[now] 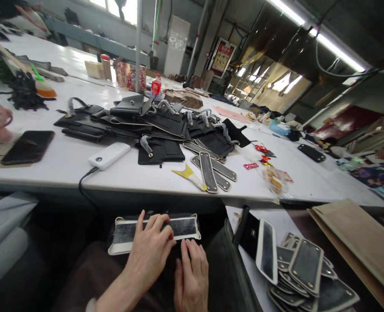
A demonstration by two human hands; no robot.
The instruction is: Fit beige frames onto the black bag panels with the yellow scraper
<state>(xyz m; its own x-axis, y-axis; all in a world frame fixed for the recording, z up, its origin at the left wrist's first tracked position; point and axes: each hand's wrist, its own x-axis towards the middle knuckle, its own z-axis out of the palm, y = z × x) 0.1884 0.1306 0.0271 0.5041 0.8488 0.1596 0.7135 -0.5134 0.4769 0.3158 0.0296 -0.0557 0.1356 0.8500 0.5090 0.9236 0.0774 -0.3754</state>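
Observation:
A long black bag panel [185,225] with pale, raised edges lies across my lap, on top of something dark. My left hand [153,242] rests over its middle, fingers bent across its width and gripping it. At the panel's lower right edge is my right hand [192,271], fingers extended side by side, their tips against the edge and the thumb apart. What lies under the fingertips is hidden. To my right, several similar dark panels with pale rims and small studs form a pile [305,264]; a larger pale-edged panel [267,249] leans beside it.
Black bag parts [159,121] with wrapped handles cover the table's middle. Nearer are strap-like panels [208,171], a yellow-ended tool [190,177], a white power bank [110,156] with a cable, and a phone [27,147]. Brown cardboard [361,247] stands at the right.

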